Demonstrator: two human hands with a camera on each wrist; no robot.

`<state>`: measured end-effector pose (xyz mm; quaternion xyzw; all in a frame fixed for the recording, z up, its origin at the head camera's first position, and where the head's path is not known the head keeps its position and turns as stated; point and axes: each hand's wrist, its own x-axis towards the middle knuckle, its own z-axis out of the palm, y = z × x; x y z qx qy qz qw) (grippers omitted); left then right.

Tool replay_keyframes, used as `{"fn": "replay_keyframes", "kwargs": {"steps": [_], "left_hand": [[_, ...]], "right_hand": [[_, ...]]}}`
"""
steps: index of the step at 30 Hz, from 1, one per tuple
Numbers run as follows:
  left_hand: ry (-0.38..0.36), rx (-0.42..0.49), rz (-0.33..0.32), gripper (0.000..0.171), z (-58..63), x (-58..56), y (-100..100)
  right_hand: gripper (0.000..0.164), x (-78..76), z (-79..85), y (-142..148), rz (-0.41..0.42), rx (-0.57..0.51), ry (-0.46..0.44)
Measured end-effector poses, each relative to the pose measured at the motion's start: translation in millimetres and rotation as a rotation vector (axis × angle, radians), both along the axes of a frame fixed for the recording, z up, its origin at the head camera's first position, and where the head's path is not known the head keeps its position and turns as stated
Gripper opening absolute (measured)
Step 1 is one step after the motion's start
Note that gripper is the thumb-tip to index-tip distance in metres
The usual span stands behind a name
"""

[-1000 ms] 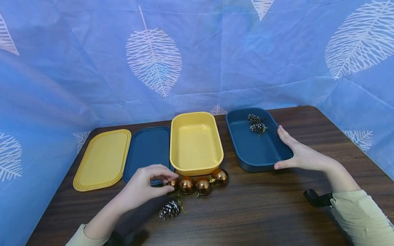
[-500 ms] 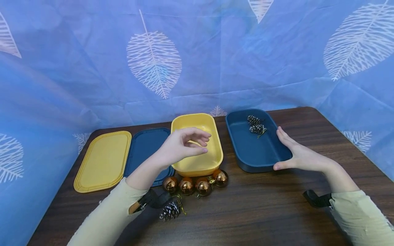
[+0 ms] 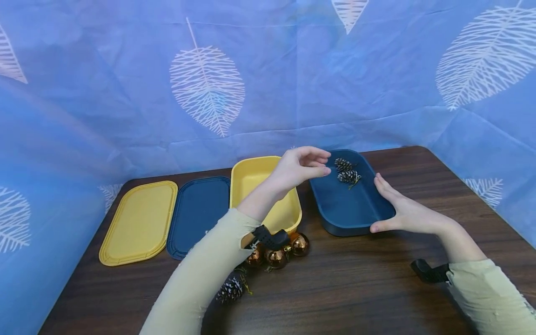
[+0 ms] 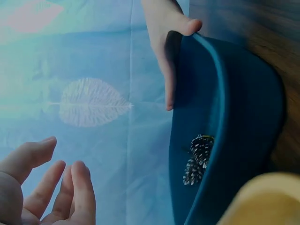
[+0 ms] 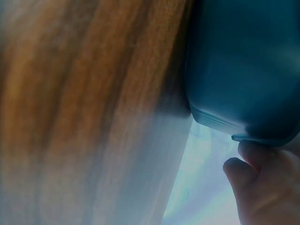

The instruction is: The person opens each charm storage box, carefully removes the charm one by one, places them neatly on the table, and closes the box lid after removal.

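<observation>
My left hand (image 3: 299,165) hangs in the air at the left rim of the dark blue box (image 3: 351,209), fingers loosely bent and nothing between them. The left wrist view shows the same hand (image 4: 51,187) with its thumb apart from the fingertips. My right hand (image 3: 404,211) rests against the box's right side, thumb at the front corner and fingers stretched along the wall. Two frosted pine cones (image 3: 348,177) lie inside the blue box. Under my left forearm, a third pine cone (image 3: 230,288) and copper baubles (image 3: 299,244) lie on the table, partly covered by the sleeve.
A yellow box (image 3: 289,211) stands left of the blue one, partly behind my left arm. Farther left lie a blue lid (image 3: 198,207) and a yellow lid (image 3: 140,223) on the dark wooden table (image 3: 335,288). A blue leaf-printed cloth (image 3: 268,83) hangs behind.
My left hand has left the baubles and swept right, over the yellow box, to the blue box's left rim. My right hand has stayed at the blue box. The baubles remain on the table.
</observation>
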<state>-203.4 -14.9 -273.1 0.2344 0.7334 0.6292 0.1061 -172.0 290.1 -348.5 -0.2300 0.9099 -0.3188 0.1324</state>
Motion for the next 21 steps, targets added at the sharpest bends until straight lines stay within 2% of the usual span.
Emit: {"fn": "replay_keyframes", "kwargs": {"steps": [4, 9, 15, 19, 21], "left_hand": [[-0.042, 0.006, 0.042, 0.033, -6.7, -15.8, 22.1], [-0.104, 0.001, 0.098, 0.029, -20.8, -32.3, 44.8], [-0.153, -0.008, 0.188, 0.025, -39.0, -42.9, 67.2], [-0.186, -0.008, 0.22, 0.025, -49.3, -48.2, 83.1], [-0.222, 0.02, 0.229, 0.026, -53.9, -50.6, 90.6]], "right_hand": [[0.116, -0.5, -0.9, 0.6, -0.004, -0.003, -0.006], [0.114, -1.5, -1.4, 1.3, 0.004, -0.017, -0.016], [0.114, -2.1, -1.5, 0.9, 0.008, -0.028, -0.011], [0.114, -1.3, -1.7, 1.1, 0.003, -0.024, -0.015], [0.114, -1.1, -2.1, 1.3, 0.003, -0.025, -0.015]]}}
